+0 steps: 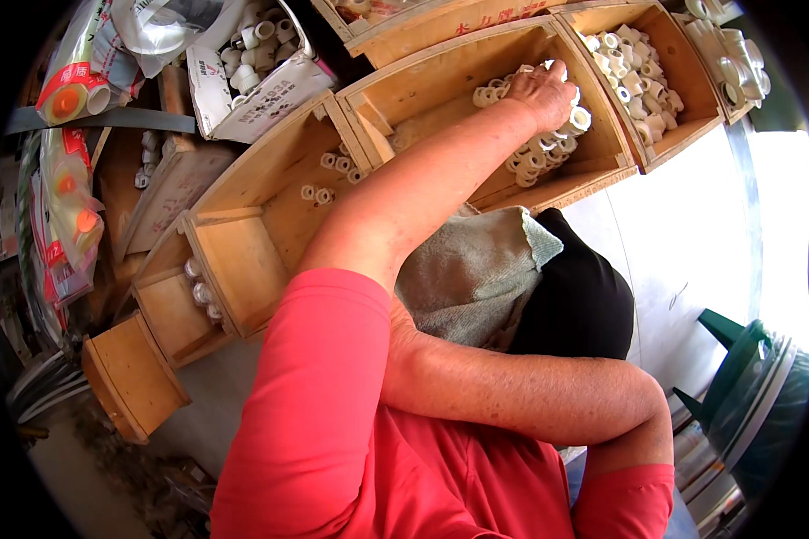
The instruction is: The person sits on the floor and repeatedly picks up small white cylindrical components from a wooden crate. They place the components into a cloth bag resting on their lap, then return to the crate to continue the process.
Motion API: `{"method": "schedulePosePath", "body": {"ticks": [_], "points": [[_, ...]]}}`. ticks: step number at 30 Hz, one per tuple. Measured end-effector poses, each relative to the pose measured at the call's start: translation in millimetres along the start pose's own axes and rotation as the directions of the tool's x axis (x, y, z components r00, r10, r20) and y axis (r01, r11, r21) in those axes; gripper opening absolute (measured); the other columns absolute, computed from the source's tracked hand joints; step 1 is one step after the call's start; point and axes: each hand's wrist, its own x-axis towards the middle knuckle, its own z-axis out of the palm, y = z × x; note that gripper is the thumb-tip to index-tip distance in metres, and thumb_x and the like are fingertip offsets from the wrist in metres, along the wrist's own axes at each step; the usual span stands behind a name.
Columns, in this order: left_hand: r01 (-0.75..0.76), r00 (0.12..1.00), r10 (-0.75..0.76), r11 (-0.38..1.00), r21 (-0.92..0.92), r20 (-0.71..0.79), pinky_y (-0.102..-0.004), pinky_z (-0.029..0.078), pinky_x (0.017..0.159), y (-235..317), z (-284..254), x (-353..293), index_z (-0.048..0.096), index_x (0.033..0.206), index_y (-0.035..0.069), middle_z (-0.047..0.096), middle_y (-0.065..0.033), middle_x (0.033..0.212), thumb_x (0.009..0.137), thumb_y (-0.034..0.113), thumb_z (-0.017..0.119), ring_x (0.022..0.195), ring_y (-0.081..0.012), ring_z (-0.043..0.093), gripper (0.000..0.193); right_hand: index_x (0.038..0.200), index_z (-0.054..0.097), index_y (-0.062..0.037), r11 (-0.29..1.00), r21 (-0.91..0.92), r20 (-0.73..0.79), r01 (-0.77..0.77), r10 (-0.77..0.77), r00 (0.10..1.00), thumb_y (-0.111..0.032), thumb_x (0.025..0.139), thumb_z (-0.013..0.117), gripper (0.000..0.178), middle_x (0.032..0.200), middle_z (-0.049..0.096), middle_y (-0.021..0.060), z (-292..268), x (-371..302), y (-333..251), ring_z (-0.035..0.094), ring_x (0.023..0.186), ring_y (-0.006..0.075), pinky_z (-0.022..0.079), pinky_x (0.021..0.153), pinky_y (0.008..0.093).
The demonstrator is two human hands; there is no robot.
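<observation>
My left hand [541, 97] reaches into the far wooden box [422, 112], its fingers curled down among white ring-shaped plastic pipe fittings [535, 160]. A white piece shows at its fingertips, and the hand looks closed on a fitting. My right forearm [521, 395] crosses in front of my body to the left. Only the wrist side of my right hand [403, 337] shows beside my left arm; its fingers are hidden. Just beyond that wrist, a grey-green cloth [463, 274] lies over my lap, next to black fabric [575, 296].
On the right stands a wooden box [683, 135] heaped with white fittings. Smaller wooden boxes [234, 260] curve away to the left, some holding a few fittings. A white carton [261, 103] of fittings sits at upper left. A green object [755, 404] stands at lower right.
</observation>
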Motion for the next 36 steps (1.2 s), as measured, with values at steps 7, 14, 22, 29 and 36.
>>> {"method": "schedulePosePath", "body": {"ticks": [7, 14, 22, 29, 36], "points": [[0.148, 0.964, -0.137, 0.989, -0.029, 0.228, -0.0429, 0.042, 0.097, 68, -59, -3, 0.065, 0.112, 0.008, 0.044, -0.0152, 0.129, 0.08, 0.038, 0.062, 0.117, -0.0302, 0.051, 0.043, 0.12, 0.058, -0.0093, 0.991, -0.136, -0.102, -0.008, -0.006, 0.995, -0.032, 0.092, 0.049, 0.037, 0.132, 0.052, 0.0105, 13, -8, 13, 0.049, 0.117, 0.0242, 0.038, 0.098, 0.0397], [0.116, 0.947, -0.15, 0.984, 0.134, 0.283, -0.0396, 0.047, 0.092, 77, -48, 18, 0.065, 0.11, 0.0, 0.045, -0.0178, 0.129, 0.079, 0.032, 0.064, 0.117, -0.0286, 0.051, 0.044, 0.122, 0.056, -0.0086, -0.889, -0.44, 0.079, -0.125, -0.177, 0.981, -0.032, 0.094, 0.047, 0.037, 0.132, 0.052, 0.0104, 50, -3, 7, 0.049, 0.117, 0.0234, 0.038, 0.1, 0.0382], [-0.007, 0.968, -0.035, 0.986, 0.167, 0.25, -0.0342, 0.054, 0.078, 80, -49, 15, 0.068, 0.101, 0.0, 0.052, -0.0194, 0.119, 0.079, 0.033, 0.066, 0.107, -0.0266, 0.058, 0.04, 0.124, 0.054, -0.0078, -0.961, -0.257, 0.118, -0.104, -0.138, 0.983, -0.031, 0.096, 0.044, 0.037, 0.131, 0.053, 0.0103, 69, -4, 5, 0.05, 0.118, 0.0226, 0.037, 0.101, 0.0366], [0.242, 0.969, -0.223, 0.944, -0.225, 0.105, -0.0332, 0.053, 0.08, 51, -1, 26, 0.068, 0.098, 0.0, 0.053, -0.0185, 0.117, 0.076, 0.033, 0.069, 0.097, -0.027, 0.064, 0.04, 0.126, 0.052, -0.0071, -0.955, -0.273, 0.115, -0.113, -0.149, 0.982, -0.03, 0.098, 0.042, 0.038, 0.131, 0.053, 0.0102, 67, -2, 2, 0.05, 0.118, 0.0218, 0.037, 0.103, 0.0351], [0.229, 0.972, -0.223, 0.97, -0.087, 0.073, -0.0356, 0.052, 0.081, 59, -46, 3, 0.068, 0.095, -0.001, 0.057, -0.0176, 0.114, 0.072, 0.037, 0.072, 0.093, -0.0294, 0.064, 0.044, 0.123, 0.055, -0.0126, -0.716, -0.691, 0.12, -0.097, -0.246, 0.962, -0.057, 0.085, 0.051, 0.058, 0.123, 0.059, 0.0084, 7, -8, 16, 0.055, 0.112, 0.0261, 0.042, 0.098, 0.0407]]}}
